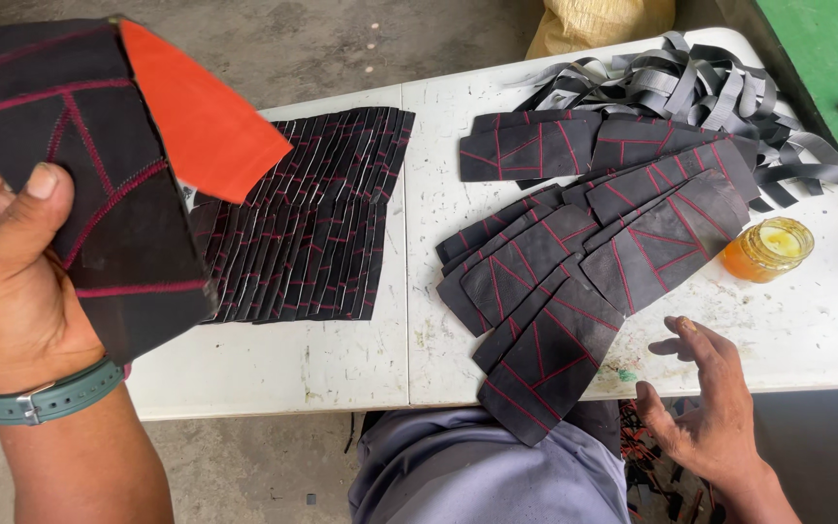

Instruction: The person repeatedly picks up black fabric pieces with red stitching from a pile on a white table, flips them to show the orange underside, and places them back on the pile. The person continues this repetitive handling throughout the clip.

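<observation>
**Black stitched piece held up at upper left**

Gripping a black piece (113,194) with red stitching and an orange lining in the left hand (7,262) at the upper left of the frame, thumb pressing on its face, other fingers hidden behind it. Hovering at the lower right, the right hand (705,408), fingers loosely spread and holding nothing, just beside the tabletop (293,374) edge. Lying in a neat fanned row (307,218) at centre left, more black pieces; sprawling in a loose pile (584,243) at centre right, others. Sitting at the right, a jar (768,249) of amber glue; heaping at the upper right, grey straps (691,87).
</observation>
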